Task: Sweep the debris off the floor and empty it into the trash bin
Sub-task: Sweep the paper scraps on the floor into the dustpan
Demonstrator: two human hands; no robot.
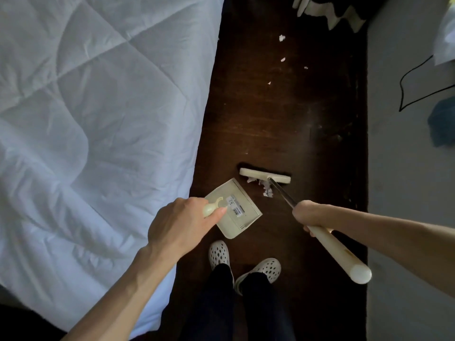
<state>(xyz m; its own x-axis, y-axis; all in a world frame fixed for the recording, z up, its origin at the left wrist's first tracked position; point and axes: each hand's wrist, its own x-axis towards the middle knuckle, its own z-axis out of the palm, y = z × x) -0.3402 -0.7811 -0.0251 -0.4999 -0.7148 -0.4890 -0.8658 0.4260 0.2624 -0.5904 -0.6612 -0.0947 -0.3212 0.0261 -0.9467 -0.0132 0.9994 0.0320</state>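
My left hand [183,221] grips the cream plastic dustpan [234,208] at centre frame, mouth towards the crumpled white paper scraps [264,188] that the cream broom head [264,175], its pole clasped in my right hand [310,214], rakes in; further white bits [282,38] lie towards the top, the white quilt [98,107] crowds the left, and no trash bin is in view.

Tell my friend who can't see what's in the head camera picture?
A person's right hand sweeps paper scraps with a cream broom toward the dustpan held by the left hand. More scraps lie farther along the dark floor, beside a white bed.
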